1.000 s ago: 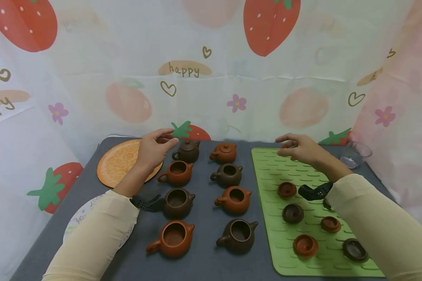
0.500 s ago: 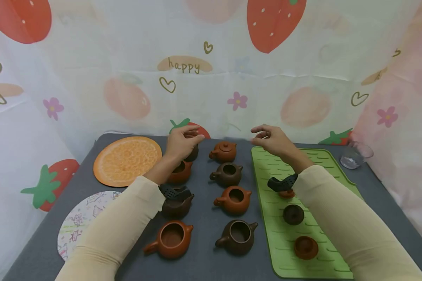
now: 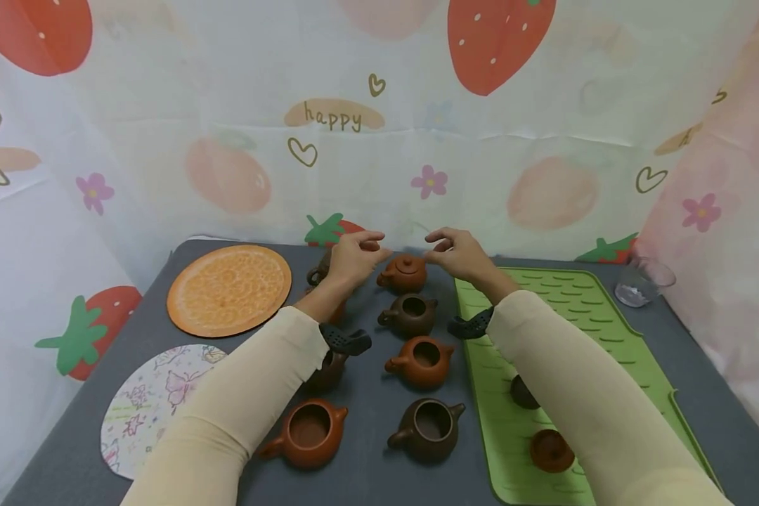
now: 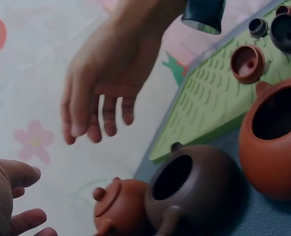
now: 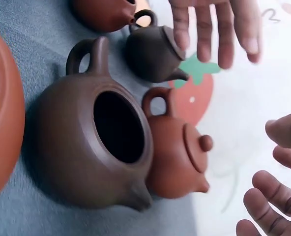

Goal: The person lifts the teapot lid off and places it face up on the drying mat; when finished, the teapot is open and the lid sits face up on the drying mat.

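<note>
An orange-brown teapot [image 3: 405, 273] with its lid on stands at the back of the right-hand row. My left hand [image 3: 355, 258] hovers at its left, fingers bent loosely and holding nothing. From the other side my right hand [image 3: 460, 254] hangs near the spout, also with nothing in it. Both wrist views show a gap between the fingers and the lidded teapot [image 5: 177, 155]. In front of it sits a dark brown teapot [image 3: 410, 315] without a lid. A dark lidded teapot [image 5: 153, 51] stands to the left, mostly behind my left hand in the head view.
More lidless teapots stand in two rows toward me, among them an orange-brown one [image 3: 422, 362] and a dark one [image 3: 429, 430]. A green mat [image 3: 563, 295] on the right carries loose lids [image 4: 247, 64]. An orange round mat [image 3: 228, 292], a patterned round mat [image 3: 139, 400] and a clear cup [image 3: 639, 281] lie around.
Both hands have moved inward, the left one rightward and the right one leftward off the green mat, to either side of the lidded orange-brown teapot. The teapots have stayed put.
</note>
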A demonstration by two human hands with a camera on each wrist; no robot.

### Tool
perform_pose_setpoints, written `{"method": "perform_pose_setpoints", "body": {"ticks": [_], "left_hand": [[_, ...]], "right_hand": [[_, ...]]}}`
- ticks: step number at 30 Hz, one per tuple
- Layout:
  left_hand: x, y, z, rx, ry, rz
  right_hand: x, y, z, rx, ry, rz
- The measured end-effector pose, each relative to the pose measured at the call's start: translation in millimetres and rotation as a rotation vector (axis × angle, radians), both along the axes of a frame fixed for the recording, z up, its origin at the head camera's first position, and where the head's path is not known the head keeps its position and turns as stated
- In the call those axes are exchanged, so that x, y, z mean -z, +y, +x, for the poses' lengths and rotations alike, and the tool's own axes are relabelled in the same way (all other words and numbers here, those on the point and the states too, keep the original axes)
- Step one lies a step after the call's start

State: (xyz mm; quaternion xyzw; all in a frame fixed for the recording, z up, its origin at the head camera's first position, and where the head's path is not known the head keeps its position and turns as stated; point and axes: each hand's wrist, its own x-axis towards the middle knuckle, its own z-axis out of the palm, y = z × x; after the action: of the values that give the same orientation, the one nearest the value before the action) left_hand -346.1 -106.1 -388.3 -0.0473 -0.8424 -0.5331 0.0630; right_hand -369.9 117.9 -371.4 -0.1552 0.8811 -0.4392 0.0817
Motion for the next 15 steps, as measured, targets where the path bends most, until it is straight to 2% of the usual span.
{"method": "perform_pose_setpoints", "body": {"ticks": [4,9,15], "left_hand": [[6.5,3.3,-1.0,-0.02,-0.062,-0.032],[15.6,9.7,-2.0,-0.033,-0.156,-0.011],[23.1,16.9,-3.8,-0.103,-0.173,-0.054]], "right_hand": [[5.8,-14,-4.7,-0.004,0.013,0.031],[12.4,-24,-5.8,0.013,0.005,0.06],[24.2,-32,-7.8,0.022,0.035,0.105]]}}
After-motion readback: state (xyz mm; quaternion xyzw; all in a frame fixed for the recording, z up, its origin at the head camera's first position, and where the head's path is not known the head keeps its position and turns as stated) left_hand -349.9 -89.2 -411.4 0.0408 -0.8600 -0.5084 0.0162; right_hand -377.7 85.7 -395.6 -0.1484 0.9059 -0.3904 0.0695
